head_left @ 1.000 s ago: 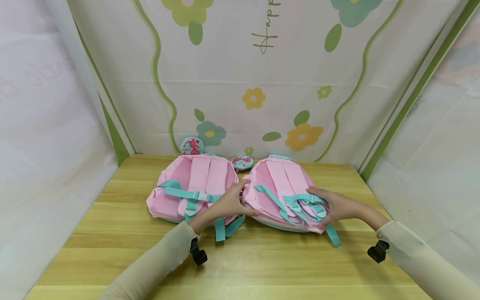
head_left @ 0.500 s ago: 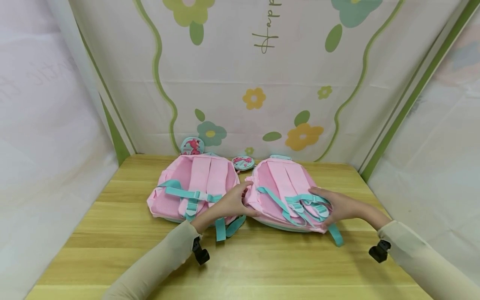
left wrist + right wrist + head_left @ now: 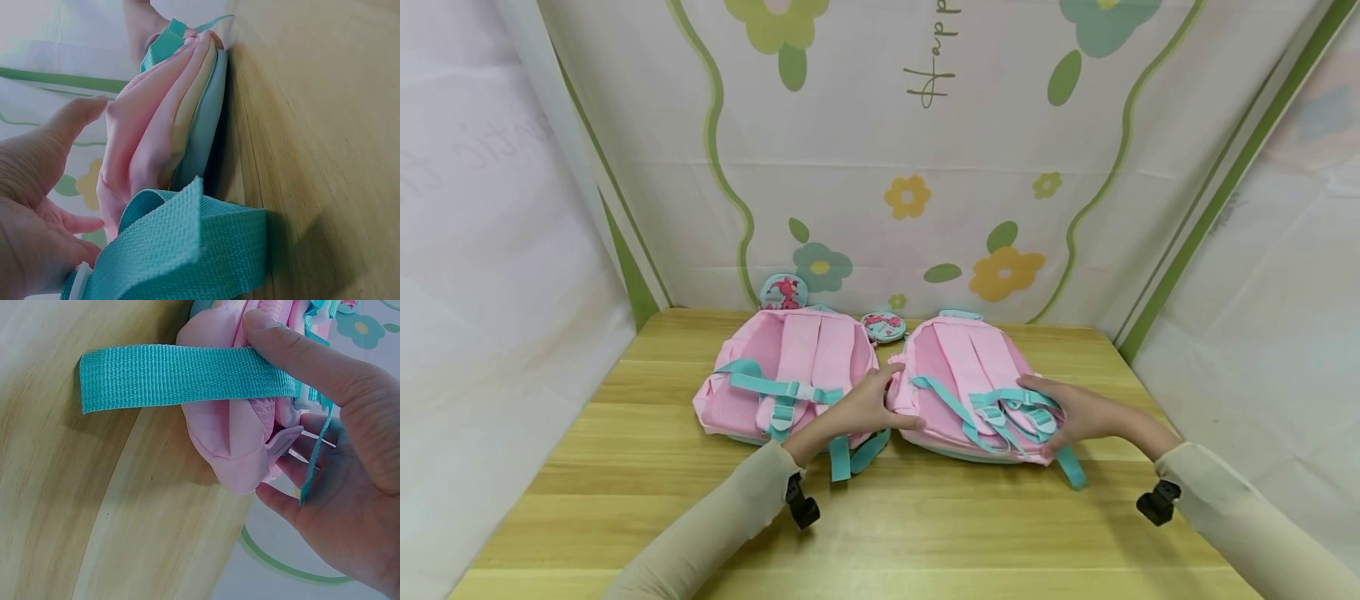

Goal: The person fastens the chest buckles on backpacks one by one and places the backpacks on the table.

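Note:
Two pink backpacks with teal straps lie on the table, strap side up. My left hand (image 3: pixel 867 402) is at the near left side of the right backpack (image 3: pixel 936 392), thumb and fingers spread in a wide curve. In the left wrist view, the fingertips (image 3: pixel 94 225) touch or nearly touch the pink fabric. At its lower right corner, my right hand (image 3: pixel 1067 408) holds the same bag, thumb (image 3: pixel 269 328) on one side and fingers curled at the other. A loose teal strap end (image 3: pixel 156 378) hangs past that thumb. The left backpack (image 3: pixel 745 408) lies beside my left wrist.
Round pouches with red figures, one by the left backpack's top (image 3: pixel 783 292) and one between the bags (image 3: pixel 883 326), lie near the back edge. A wooden table (image 3: pixel 925 533) carries everything. Flower-printed cloth walls (image 3: pixel 850 125) stand at the back and both sides.
Both hands and the right backpack have shifted slightly to the right since a second ago. In the last half second they have hardly moved. The left backpack stays put.

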The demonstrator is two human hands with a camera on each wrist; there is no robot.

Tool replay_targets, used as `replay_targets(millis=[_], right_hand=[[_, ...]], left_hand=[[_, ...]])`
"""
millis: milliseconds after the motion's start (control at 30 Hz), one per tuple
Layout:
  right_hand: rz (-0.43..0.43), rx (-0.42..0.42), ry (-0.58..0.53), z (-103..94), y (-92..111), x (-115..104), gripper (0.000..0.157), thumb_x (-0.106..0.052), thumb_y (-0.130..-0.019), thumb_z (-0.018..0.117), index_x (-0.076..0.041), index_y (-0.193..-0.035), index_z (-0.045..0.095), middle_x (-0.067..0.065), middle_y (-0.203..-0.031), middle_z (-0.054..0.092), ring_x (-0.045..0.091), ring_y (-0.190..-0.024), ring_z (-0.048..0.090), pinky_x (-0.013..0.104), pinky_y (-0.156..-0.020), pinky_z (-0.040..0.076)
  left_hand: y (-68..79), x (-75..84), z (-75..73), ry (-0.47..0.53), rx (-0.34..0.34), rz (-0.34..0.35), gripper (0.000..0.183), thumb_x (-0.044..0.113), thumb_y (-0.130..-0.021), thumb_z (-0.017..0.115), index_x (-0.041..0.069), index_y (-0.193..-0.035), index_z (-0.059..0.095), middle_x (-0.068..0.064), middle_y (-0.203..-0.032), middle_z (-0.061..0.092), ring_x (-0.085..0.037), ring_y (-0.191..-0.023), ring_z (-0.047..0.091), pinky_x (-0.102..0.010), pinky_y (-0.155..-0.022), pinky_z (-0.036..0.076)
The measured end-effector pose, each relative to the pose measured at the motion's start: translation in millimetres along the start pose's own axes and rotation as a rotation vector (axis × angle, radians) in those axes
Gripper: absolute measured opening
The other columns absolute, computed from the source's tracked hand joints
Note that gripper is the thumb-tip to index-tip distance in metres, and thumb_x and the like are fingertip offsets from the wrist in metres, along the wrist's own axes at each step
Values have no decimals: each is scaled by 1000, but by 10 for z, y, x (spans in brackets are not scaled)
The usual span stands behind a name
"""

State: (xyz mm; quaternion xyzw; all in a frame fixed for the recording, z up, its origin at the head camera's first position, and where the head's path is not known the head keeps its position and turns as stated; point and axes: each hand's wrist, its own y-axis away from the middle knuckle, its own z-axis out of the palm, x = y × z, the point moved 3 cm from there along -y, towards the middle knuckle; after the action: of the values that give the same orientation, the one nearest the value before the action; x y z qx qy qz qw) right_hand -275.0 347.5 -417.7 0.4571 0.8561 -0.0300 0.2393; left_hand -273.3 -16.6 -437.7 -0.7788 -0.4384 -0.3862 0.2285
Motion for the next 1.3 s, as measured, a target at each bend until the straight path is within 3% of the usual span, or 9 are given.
replay_targets(millis=[467, 1300], right_hand=[[1, -24, 15, -20, -17, -66, 119, -44, -67, 95, 2, -157, 32, 33, -159, 33, 55, -144, 34, 69, -110, 36], [15, -28, 25, -22, -52, -45, 118, -48, -69, 93, 0, -157, 32, 32, -158, 35, 53, -143, 37, 68, -110, 38]], left_hand=[[-9, -13, 55, -55, -23, -37, 97, 39, -81, 86, 8, -157, 36, -26, -159, 33, -39, -141, 45, -57, -111, 44], [-50, -7, 59, -5, -16, -22, 95, 35, -81, 87, 6, -156, 38, -30, -162, 25, -44, -145, 38, -60, -112, 41]])
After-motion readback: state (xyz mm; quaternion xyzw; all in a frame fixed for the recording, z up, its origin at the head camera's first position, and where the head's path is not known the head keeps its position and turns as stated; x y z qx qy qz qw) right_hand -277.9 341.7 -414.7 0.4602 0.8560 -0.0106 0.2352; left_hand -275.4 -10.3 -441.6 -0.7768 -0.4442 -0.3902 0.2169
